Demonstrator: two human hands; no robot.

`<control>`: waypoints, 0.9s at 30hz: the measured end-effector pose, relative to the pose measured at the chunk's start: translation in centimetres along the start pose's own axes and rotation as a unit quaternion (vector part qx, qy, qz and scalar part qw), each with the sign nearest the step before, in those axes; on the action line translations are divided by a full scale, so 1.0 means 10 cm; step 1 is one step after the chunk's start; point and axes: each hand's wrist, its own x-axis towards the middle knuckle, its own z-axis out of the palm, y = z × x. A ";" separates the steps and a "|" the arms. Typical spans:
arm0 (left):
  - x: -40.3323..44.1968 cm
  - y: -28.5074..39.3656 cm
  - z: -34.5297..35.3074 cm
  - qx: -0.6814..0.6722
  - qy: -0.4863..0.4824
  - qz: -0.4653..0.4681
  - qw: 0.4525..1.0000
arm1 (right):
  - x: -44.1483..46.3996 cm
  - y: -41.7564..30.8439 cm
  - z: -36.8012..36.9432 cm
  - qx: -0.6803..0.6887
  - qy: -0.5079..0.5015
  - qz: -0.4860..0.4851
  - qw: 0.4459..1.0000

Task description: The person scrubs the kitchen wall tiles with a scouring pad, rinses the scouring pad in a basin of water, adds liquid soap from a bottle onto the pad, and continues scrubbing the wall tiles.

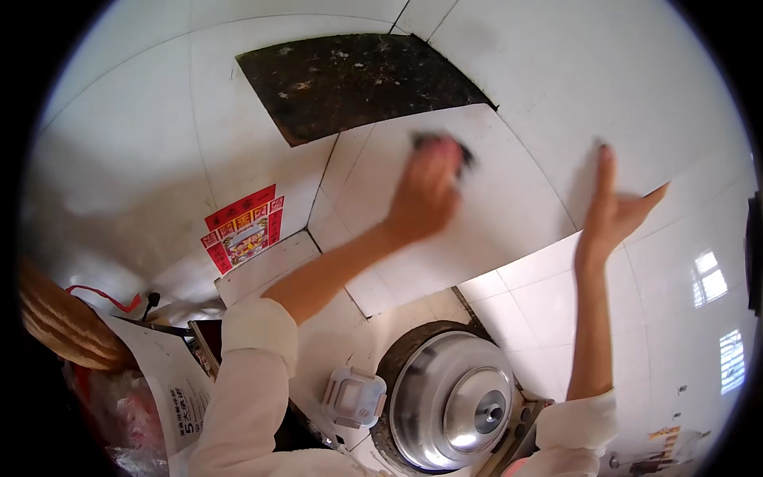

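Note:
My left hand [429, 187] is closed round a dark, blurred object [467, 157] with some pink showing, too smeared by motion to name. It is over a white sheet or panel [493, 175] on the tiled wall, below a dark, stained patch [366, 83]. My right hand [608, 211] is at the right with its fingers and thumb apart. It holds nothing and is at the tiled wall, just beyond the panel's right corner.
Below the hands sit a large metal lidded pot [429, 397] and a clear container [355, 397]. A red printed sheet [245, 230] is on the left wall. At the lower left are a brown woven thing [71, 322], a printed white bag [179, 389] and plastic wrapping [135, 417].

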 end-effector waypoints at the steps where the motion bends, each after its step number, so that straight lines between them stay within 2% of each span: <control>1: 0.21 -0.17 -0.05 0.013 0.078 -0.063 0.995 | -0.18 -0.13 -0.01 0.047 -0.033 -0.005 0.998; 2: 0.28 -0.50 -0.07 0.103 -0.083 -0.144 0.981 | -0.42 -0.06 0.08 0.147 -0.022 0.007 0.989; 3: 0.61 -0.49 -0.45 -0.096 -0.199 -0.315 0.923 | -0.63 -0.02 0.14 0.149 -0.014 0.041 0.988; 4: 0.52 -0.55 -0.42 -0.080 -0.133 -0.338 0.928 | -0.72 0.00 0.18 0.156 -0.003 0.072 0.985; 7: -0.61 -1.15 0.24 0.086 0.079 -0.369 0.922 | -0.72 -0.04 0.14 0.167 -0.024 0.120 0.978; 8: -0.98 -1.37 0.21 -0.059 0.094 -0.402 0.909 | -0.72 -0.04 0.13 0.169 -0.017 0.118 0.978; 9: -1.18 -1.33 0.15 -0.080 0.065 -0.540 0.835 | -0.72 -0.04 0.13 0.134 -0.014 0.085 0.987; 10: -1.15 -1.25 0.16 -0.081 0.070 -0.537 0.837 | -0.70 -0.04 0.14 0.101 -0.010 0.052 0.993; 12: -0.99 -1.11 0.19 0.071 0.051 -0.352 0.932 | -0.67 -0.02 0.19 0.108 -0.004 0.049 0.993; 15: 0.14 -0.80 -0.24 -0.063 -0.029 -0.285 0.956 | -0.71 0.00 0.18 0.116 -0.032 0.069 0.990; 17: 0.19 -0.81 -0.26 -0.114 -0.055 -0.259 0.957 | -0.74 0.02 0.15 0.105 -0.030 0.093 0.990; 18: 0.04 -0.92 -0.20 -0.059 -0.049 -0.298 0.951 | -0.76 0.02 0.16 0.101 -0.032 0.095 0.990; 21: -0.84 -1.36 0.10 0.023 0.114 -0.282 0.952 | -0.75 -0.01 0.19 0.075 -0.033 0.086 0.993; 22: -1.38 -1.41 0.20 -0.065 0.096 -0.399 0.910 | -0.75 -0.03 0.21 0.098 -0.028 0.093 0.990; 24: -2.43 -1.51 0.38 -0.204 0.090 -0.627 0.746 | -0.75 -0.03 0.16 0.116 -0.024 0.094 0.989; 25: -2.74 -1.23 0.50 -0.175 0.092 -0.614 0.764 | -0.75 0.03 0.16 0.096 -0.010 0.056 0.994; 27: -3.25 -0.69 0.71 -0.159 -0.004 -0.650 0.743 | -0.75 0.05 0.20 0.102 0.002 0.026 0.994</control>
